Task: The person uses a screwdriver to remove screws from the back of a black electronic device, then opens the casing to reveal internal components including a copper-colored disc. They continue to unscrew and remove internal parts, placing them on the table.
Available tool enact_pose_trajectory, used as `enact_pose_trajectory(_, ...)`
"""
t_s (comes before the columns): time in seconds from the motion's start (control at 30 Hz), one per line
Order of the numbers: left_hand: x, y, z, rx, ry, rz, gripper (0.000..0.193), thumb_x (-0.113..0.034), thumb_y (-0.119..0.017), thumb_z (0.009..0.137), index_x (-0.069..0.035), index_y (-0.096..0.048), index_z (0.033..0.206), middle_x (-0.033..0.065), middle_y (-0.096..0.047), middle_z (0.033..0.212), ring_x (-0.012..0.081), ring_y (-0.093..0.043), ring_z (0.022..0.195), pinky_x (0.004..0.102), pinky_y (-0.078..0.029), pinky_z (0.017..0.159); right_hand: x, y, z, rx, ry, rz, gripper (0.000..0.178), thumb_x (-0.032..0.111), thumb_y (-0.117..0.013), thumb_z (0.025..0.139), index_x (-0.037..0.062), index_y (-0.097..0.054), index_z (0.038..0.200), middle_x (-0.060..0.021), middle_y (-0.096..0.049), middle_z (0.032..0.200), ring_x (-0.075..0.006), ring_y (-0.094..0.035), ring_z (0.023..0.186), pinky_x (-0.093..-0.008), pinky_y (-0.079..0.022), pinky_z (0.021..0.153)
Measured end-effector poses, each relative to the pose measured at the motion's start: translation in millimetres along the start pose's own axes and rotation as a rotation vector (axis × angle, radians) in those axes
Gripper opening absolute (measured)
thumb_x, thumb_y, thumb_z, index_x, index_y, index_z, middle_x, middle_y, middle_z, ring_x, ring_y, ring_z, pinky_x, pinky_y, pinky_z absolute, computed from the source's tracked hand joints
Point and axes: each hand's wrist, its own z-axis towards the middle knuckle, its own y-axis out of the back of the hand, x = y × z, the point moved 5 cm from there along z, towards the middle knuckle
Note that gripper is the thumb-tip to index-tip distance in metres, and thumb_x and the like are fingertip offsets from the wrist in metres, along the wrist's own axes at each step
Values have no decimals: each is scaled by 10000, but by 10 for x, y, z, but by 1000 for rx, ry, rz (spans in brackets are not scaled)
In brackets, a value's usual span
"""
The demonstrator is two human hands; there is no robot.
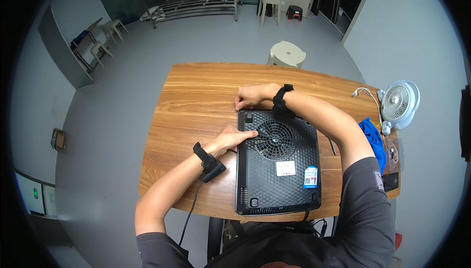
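A: Here we are at the wooden table [196, 91], and the black appliance [265, 182] lies flat near its closest edge, round vent [275, 140] and small feet [254, 202] facing up

B: And there's the left hand [228, 138], right at its left side! The thumb [249, 134] stretches over the rim, tip beside the vent, spread apart from the other fingers; those are partly hidden, so I can't tell whether they pinch the edge

A: What about the right hand [251, 96]?

B: Out at the far left corner, that one, arm right across the far side! Fingers curled in and pressed together, just by the rim; whether they pinch anything, I can't tell

A: A white label [285, 168] sits below the vent, a blue-and-white sticker [310, 177] to its right, and a slim dark stick [332, 146] lies just beside the appliance

B: Further right, a pale blue fan [396, 101] stands at the table's edge, white cable [365, 90] next to it, with a crumpled blue cloth [373, 143] nearer to us

A: And beyond the far edge, a pale stool [287, 53] on the floor
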Motion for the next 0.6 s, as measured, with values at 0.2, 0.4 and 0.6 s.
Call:
enact_pose_trajectory(0.2,44,-25,71,-11,-101,-63,406,-403,-857,813,-16,-735,828,36,-694,728,87,-607,579,232,-424,462,-96,-69,135,-8,23,83,243,284,-719,967,47,-723,916,-29,-679,751,-163,-608,684,-339,-493,613)
enact_pose_trajectory(0.4,-87,-38,13,-86,-209,9,411,-387,-855,813,-20,-696,720,14,-646,646,97,-584,534,243,-417,455,-132,-24,259,176,-45,52,201,235,-691,990,41,-739,977,-36,-731,869,-165,-668,800,-332,-575,696)
enact_pose_trajectory(0.6,-142,-54,-66,-49,-143,36,407,-385,-841,827,-4,-704,780,13,-654,696,92,-585,563,245,-413,455,-11,168,-28,244,-128,196,361,338,-545,1069,19,-704,1125,-98,-724,1063,-197,-706,946,-357,-615,849)
